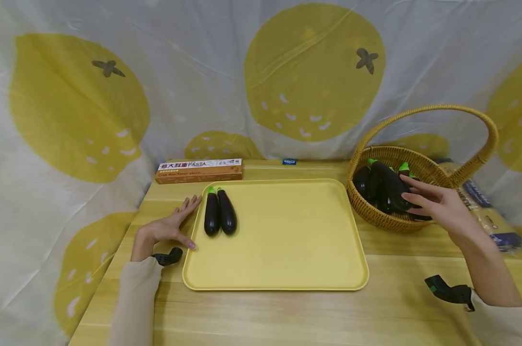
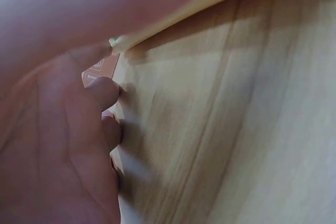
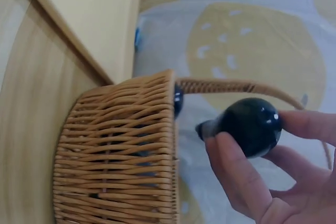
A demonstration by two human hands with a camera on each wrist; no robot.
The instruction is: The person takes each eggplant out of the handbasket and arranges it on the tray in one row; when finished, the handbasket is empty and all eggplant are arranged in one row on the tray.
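The right hand [image 1: 444,204], at the right of the scene, pinches a dark eggplant [image 1: 390,184] between its thumb and fingers; the right wrist view shows this eggplant raised above the rim of the wicker basket [image 1: 379,220], clear of its woven wall. The held eggplant lies just left of the palm, its green stem end pointing far and left. More eggplants [image 1: 361,181] sit inside the basket, beneath the one in the grip. The left hand [image 1: 172,226] is spread wide with nothing in its grasp, resting at the left side of the yellow tray [image 1: 287,235], thumb and fingertips at the rim. Just right of that hand, two eggplants [image 1: 228,214] lie side by side in the tray's far left part, stems pointing far. Beyond the tray's far left corner is a pasta box [image 1: 199,171] on the wooden table [image 1: 261,317].
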